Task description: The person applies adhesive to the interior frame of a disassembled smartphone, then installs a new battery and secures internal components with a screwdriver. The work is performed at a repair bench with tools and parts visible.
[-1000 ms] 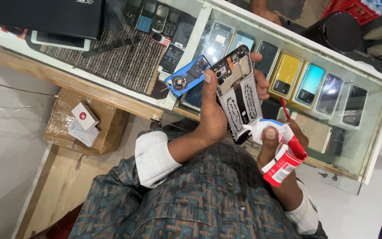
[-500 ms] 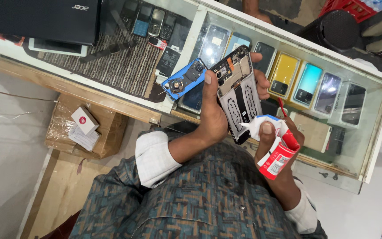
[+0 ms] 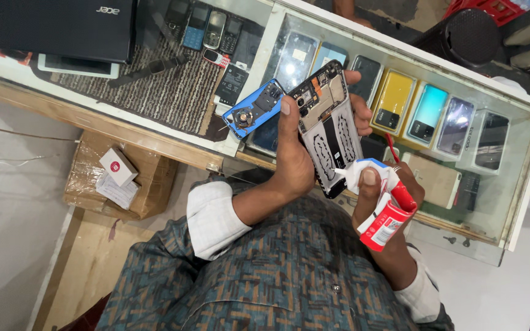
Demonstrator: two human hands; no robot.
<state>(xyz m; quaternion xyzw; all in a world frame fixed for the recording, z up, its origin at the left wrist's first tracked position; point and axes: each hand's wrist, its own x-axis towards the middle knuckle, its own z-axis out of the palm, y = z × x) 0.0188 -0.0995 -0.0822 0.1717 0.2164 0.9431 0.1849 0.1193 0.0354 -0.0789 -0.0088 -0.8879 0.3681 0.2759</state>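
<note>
My left hand [image 3: 292, 160] holds up an opened smartphone [image 3: 329, 132] with its back removed, so the inner boards and frame show. My right hand [image 3: 394, 251] grips a red and white tube [image 3: 387, 224], with the thumb pressing a white cloth [image 3: 356, 175] against the phone's lower edge. Both hands are over the glass display counter [image 3: 526, 184]. A blue phone back cover [image 3: 253, 109] lies on the glass just left of my left hand.
Under the glass lie several phones, among them a yellow one [image 3: 397, 101] and a teal one [image 3: 427, 113]. A black laptop [image 3: 50, 24] sits at the far left on a striped mat [image 3: 167, 92]. Below the counter, a cardboard box [image 3: 87, 184] carries a small white box [image 3: 118, 165]. A black round object [image 3: 467, 37] stands behind.
My right hand has shifted slightly, tilting the tube, and the cloth stays pressed at the phone's lower edge. My left hand keeps the phone in the same place.
</note>
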